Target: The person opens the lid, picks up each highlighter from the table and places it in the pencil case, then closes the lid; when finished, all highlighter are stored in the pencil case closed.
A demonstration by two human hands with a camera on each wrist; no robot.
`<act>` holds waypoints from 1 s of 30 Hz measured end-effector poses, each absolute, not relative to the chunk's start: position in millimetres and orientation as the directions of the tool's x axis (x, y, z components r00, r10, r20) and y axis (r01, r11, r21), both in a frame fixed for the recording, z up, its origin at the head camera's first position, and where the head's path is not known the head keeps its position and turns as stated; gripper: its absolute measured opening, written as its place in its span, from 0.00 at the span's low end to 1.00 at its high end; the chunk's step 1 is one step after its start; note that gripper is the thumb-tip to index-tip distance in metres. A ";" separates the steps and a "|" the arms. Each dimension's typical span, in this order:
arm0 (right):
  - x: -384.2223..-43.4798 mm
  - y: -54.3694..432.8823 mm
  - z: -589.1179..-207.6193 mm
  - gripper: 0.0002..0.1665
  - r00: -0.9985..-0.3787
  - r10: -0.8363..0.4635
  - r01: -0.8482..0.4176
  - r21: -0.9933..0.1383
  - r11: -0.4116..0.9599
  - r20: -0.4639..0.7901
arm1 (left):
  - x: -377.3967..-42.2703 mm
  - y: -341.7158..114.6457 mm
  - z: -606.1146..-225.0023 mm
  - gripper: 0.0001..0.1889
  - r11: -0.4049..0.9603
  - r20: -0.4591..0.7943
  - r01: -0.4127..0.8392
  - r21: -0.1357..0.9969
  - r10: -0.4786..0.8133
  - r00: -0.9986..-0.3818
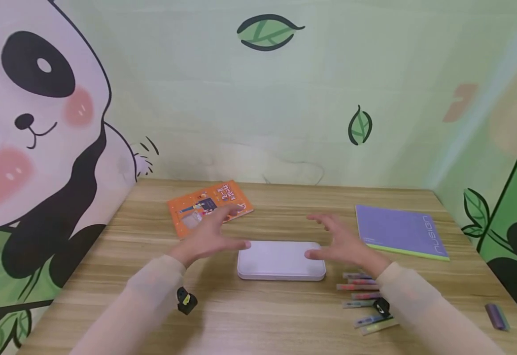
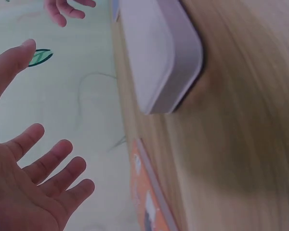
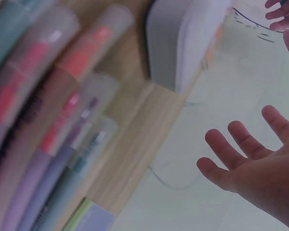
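Note:
A pale lilac, rounded pencil case [image 1: 280,261] lies closed on the wooden table, in the middle of the head view. Over its left end my left hand [image 1: 211,234] hovers, fingers spread and thumb by the case's corner in this view. My right hand [image 1: 342,241] is held above the right end, thumb overlapping the lid. Both wrist views show the fingers [image 2: 62,163] apart with nothing in them, and the case [image 3: 183,43] standing clear of the right palm. Several highlighter pens [image 1: 360,296] lie under and beside my right wrist.
An orange booklet [image 1: 187,207] lies behind my left hand. At the back right is a purple notebook [image 1: 400,229] with a green edge. A small purple and teal object [image 1: 498,316] sits at the right edge. A panda-printed cloth [image 1: 311,88] rises behind the table.

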State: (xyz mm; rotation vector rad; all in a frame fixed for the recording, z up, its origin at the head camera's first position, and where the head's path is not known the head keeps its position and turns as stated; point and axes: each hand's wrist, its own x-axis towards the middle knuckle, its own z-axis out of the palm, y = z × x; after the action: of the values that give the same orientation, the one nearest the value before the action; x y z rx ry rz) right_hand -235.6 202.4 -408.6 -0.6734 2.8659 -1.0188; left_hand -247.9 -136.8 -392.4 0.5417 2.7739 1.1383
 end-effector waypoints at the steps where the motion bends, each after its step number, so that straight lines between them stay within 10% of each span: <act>1: -235.1 201.5 -410.9 0.52 -0.901 -0.420 -0.395 -0.609 0.688 0.109 | -247.7 -135.3 -395.9 0.47 0.657 0.042 0.289 0.696 0.366 -0.930; 30: -233.5 189.3 -445.5 0.52 -0.826 -0.564 -0.517 -0.432 0.739 0.023 | -246.1 -121.1 -459.3 0.46 0.715 -0.012 0.489 0.499 0.570 -0.821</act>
State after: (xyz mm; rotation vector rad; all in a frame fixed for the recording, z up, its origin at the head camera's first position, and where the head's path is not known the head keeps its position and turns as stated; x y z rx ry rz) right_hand -233.5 189.3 -445.5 -0.8812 2.8273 -0.6531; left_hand -246.1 -121.1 -459.3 0.8573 2.7546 0.7310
